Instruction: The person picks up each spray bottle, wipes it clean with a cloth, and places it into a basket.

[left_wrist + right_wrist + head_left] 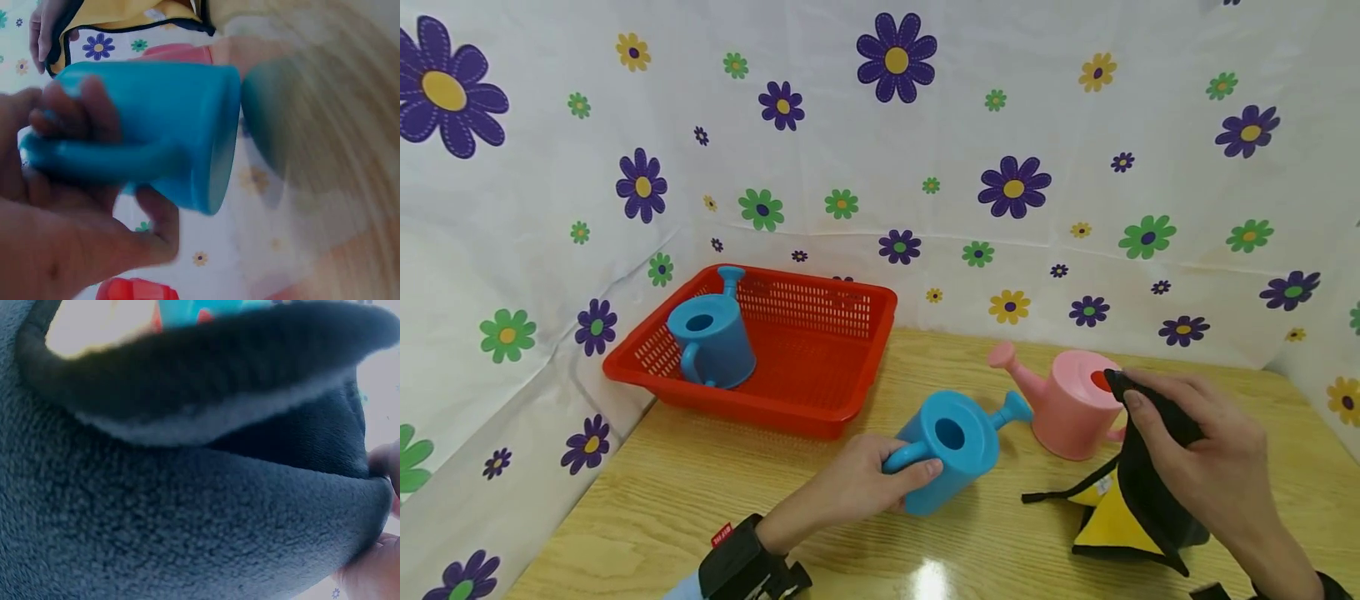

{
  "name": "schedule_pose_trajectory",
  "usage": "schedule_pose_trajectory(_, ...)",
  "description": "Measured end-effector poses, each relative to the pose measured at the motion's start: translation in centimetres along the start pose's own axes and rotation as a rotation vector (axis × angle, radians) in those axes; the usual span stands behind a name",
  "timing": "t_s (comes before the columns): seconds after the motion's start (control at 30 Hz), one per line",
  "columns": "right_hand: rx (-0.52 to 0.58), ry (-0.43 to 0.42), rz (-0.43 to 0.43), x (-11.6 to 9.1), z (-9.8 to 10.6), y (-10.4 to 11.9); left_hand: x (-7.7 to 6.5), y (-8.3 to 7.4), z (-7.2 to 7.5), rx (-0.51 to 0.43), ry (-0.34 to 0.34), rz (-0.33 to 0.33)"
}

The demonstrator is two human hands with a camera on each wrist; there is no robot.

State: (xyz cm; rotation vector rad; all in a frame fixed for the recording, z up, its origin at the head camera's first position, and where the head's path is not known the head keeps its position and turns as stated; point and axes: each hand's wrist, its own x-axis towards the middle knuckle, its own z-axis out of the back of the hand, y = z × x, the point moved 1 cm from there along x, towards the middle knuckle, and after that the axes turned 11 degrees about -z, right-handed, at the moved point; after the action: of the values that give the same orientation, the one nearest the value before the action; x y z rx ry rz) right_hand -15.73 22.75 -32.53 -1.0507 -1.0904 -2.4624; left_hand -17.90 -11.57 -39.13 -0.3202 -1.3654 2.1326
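Both hands are busy and well apart: the left hand [865,475] is wrapped round the handle of a blue watering can [966,458], the right hand [1221,454] pinches a black-and-yellow cloth [1150,492] near its top edge. Going left to right, there's a red basket [808,358] with a second blue can [726,342] standing upright near its left end, so the walls probably keep it put. Next is the held can, over the worktop [685,492] just right of the basket. It's tilted with its spout to the right, and I'd guess the handle grip is what allows that lean. Can't tell if its base touches down. Pink can [1071,408] stands upright just beyond that spout, likely steady on its flat bottom. The cloth droops from the pinch, which I reckon is why it's all folds.
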Motion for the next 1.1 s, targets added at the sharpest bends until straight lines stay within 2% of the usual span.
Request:
schedule_pose_trajectory(0.1,-0.039,0.031,-0.001,-0.2,0.1,-0.1,0.0,0.2,0.4,-0.031,0.066,-0.025)
schedule_pose_trajectory(0.23,-0.060,0.110,0.043,-0.4,0.2,-0.1,-0.4,0.4,0.7,-0.178,0.181,0.020)
schedule_pose_trajectory(0.33,-0.083,0.159,0.151,-0.5,0.1,-0.2,-0.6,0.4,0.6,-0.267,0.246,0.074)
schedule_pose_trajectory(0.4,-0.134,0.172,0.268,-0.3,-0.1,-0.1,-0.6,0.5,0.3,-0.295,0.279,0.075)
schedule_pose_trajectory(0.5,-0.230,0.167,0.454,0.4,-0.2,0.2,-0.3,0.7,-0.2,-0.300,0.318,0.031)
schedule_pose_trajectory(0.57,-0.254,0.177,0.542,0.9,-0.2,0.5,-0.1,0.8,-0.5,-0.303,0.350,-0.018)
schedule_pose_trajectory(0.63,-0.236,0.218,0.556,1.2,-0.3,1.0,0.1,0.9,-0.8,-0.295,0.367,-0.061)
schedule_pose_trajectory(0.7,-0.179,0.274,0.531,1.4,-0.7,1.7,0.4,0.9,-1.0,-0.273,0.377,-0.087)
schedule_pose_trajectory(0.8,-0.090,0.357,0.481,1.0,-1.7,2.8,0.9,0.7,-1.2,-0.217,0.372,-0.114)
schedule_pose_trajectory(0.9,-0.017,0.412,0.488,0.4,-2.8,3.7,1.3,0.6,-1.5,-0.192,0.376,-0.142)
schedule_pose_trajectory(1.1,-0.006,0.456,0.532,-0.6,-4.5,4.1,1.4,0.7,-1.8,-0.205,0.381,-0.181)
